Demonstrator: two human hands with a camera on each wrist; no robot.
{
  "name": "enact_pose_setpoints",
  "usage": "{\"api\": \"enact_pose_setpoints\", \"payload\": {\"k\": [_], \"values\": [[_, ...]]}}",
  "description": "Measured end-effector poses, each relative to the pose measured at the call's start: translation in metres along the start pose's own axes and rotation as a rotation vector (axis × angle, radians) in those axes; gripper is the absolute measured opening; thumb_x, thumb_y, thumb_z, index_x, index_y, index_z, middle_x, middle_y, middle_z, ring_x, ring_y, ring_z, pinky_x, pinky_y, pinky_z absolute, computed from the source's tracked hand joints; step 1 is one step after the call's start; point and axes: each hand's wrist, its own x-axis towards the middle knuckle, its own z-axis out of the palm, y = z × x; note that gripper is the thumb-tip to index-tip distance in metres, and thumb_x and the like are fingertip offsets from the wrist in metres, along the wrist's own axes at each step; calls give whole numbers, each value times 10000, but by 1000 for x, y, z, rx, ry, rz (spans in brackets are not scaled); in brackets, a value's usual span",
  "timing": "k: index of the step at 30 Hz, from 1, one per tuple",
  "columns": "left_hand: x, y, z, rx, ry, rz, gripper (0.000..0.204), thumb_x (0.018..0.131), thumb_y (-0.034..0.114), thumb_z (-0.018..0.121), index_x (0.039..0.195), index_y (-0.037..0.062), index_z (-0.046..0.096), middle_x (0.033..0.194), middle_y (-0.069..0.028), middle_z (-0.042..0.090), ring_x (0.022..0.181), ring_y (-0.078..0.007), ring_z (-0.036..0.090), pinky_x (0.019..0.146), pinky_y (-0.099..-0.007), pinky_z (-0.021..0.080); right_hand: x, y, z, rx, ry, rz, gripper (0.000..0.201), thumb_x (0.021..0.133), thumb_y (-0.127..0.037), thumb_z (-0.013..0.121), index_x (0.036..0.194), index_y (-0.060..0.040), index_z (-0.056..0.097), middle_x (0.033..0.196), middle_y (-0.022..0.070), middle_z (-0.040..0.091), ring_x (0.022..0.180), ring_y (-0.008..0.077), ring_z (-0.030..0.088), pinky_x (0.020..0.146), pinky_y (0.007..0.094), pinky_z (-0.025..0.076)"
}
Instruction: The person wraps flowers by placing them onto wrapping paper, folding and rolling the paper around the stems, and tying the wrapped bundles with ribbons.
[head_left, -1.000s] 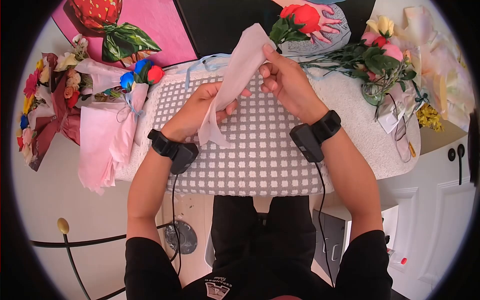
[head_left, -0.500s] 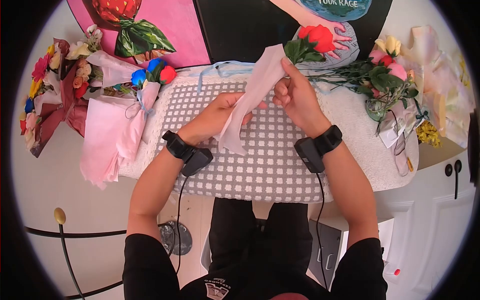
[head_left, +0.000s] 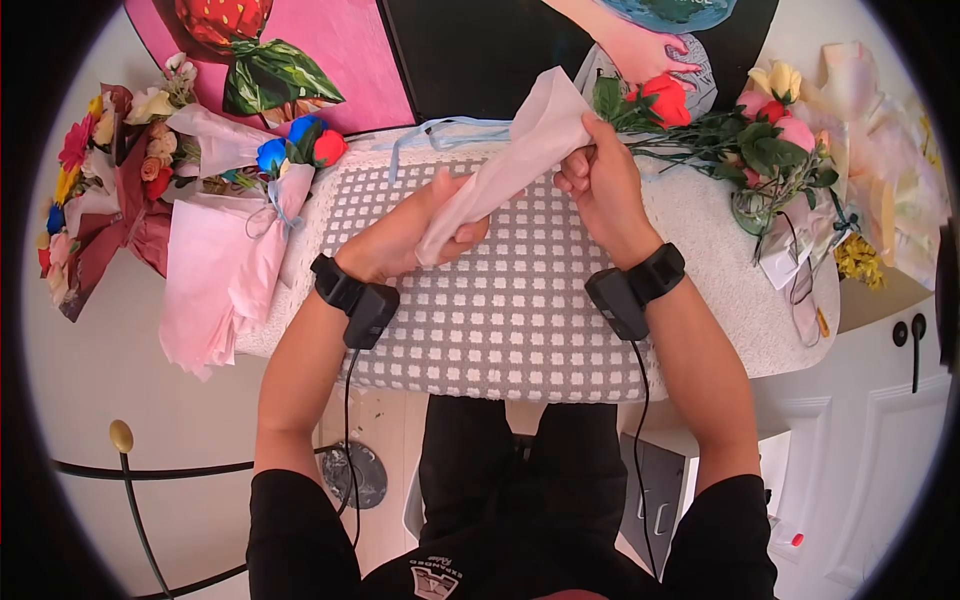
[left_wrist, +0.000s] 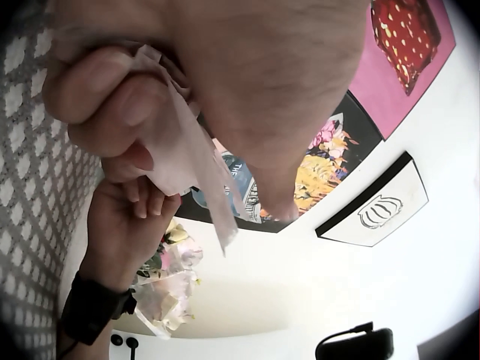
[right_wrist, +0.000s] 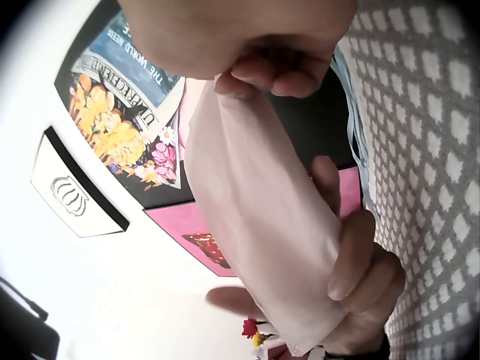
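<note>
A strip of pale pink wrapping paper (head_left: 505, 170) runs slantwise between my two hands above the checked cloth. My left hand (head_left: 415, 225) holds its lower end, fingers curled round the edge in the right wrist view. At the upper right edge, my right hand (head_left: 608, 185) pinches the paper between thumb and curled fingers. The right wrist view shows the paper (right_wrist: 255, 202) rolled lengthwise into a loose fold. Just beyond the right hand lies a red rose (head_left: 665, 100) with green leaves.
Wrapped bouquets and pink paper (head_left: 220, 265) stand at the left. More flowers (head_left: 770, 140) with long stems lie at the right beside a glass vase (head_left: 752, 212). Pale blue ribbon (head_left: 440, 132) trails along the back, below the leaning paintings (head_left: 370, 70). A grey checked cloth (head_left: 520, 330) covers the table.
The paper's lower flap, hanging loose before, is now gathered in at my left hand, and the paper slants more to the right. My right hand still pinches the upper edge.
</note>
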Motion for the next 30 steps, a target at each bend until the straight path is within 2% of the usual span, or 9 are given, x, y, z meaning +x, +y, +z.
{"api": "enact_pose_setpoints", "payload": {"k": [4, 7, 12, 15, 17, 19, 21, 22, 30], "values": [[0, -4, 10, 633, 222, 262, 386, 993, 268, 501, 1300, 34, 518, 792, 11, 557, 605, -41, 479, 474, -183, 355, -2, 1, 3, -23, 73, -2, 301, 999, -332, 501, 837, -81, 536, 541, -28, 421, 476, 82, 375, 515, 279, 388], [-3, 11, 9, 403, 286, -10, 364, 986, 242, 516, 1280, 28, 532, 867, -21, 623, 643, -71, 529, 533, -219, 421, -1, 0, 2, -32, 74, -29, 306, 997, -331, 501, 827, -79, 534, 545, -31, 424, 474, 81, 376, 515, 277, 389], [4, 6, -2, 370, 362, 67, 382, 994, 239, 500, 1296, 6, 522, 1006, -61, 673, 815, -82, 632, 750, -241, 511, 0, 0, 0, -128, 143, -136, 346, 992, -326, 512, 759, -70, 524, 556, -16, 444, 472, 88, 398, 478, 272, 397], [7, 1, 1, 453, 470, 253, 393, 978, 221, 550, 1298, -7, 533, 1063, -65, 673, 924, -83, 639, 824, -234, 504, 1, 0, 1, -154, 244, -221, 355, 990, -317, 523, 745, -60, 519, 560, -3, 457, 472, 94, 413, 467, 272, 400], [10, -3, 9, 889, 489, 626, 411, 954, 198, 613, 1303, -7, 543, 1113, -60, 660, 965, -79, 621, 865, -227, 482, -1, 2, -2, -155, 281, -231, 358, 991, -312, 525, 739, -58, 516, 558, -1, 457, 470, 97, 415, 467, 272, 400], [9, 2, 5, 970, 525, 693, 369, 934, 186, 654, 1239, -16, 603, 1064, -49, 678, 905, -81, 631, 810, -214, 486, 1, -3, 3, -155, 300, -260, 361, 992, -307, 526, 732, -56, 514, 555, 1, 457, 468, 99, 417, 467, 273, 399], [6, -1, -10, 720, 566, 370, 330, 952, 228, 638, 1161, -26, 658, 956, -33, 698, 828, -71, 635, 735, -205, 491, -1, -6, 4, -132, 284, -277, 390, 995, -320, 526, 704, -62, 505, 545, 2, 452, 464, 102, 421, 464, 274, 395], [9, -3, -5, 488, 607, 404, 318, 961, 266, 627, 1063, -26, 702, 860, -21, 699, 751, -57, 629, 656, -196, 481, -1, -6, 4, -131, 262, -285, 411, 995, -330, 529, 676, -72, 499, 538, 2, 447, 461, 104, 424, 459, 275, 390], [6, -1, -14, 340, 683, 261, 239, 939, 254, 657, 919, 19, 695, 834, -15, 683, 702, -52, 612, 633, -196, 474, -4, -5, 7, -120, 301, -277, 435, 977, -320, 560, 621, -77, 501, 502, 11, 449, 429, 106, 419, 443, 272, 383]]}}
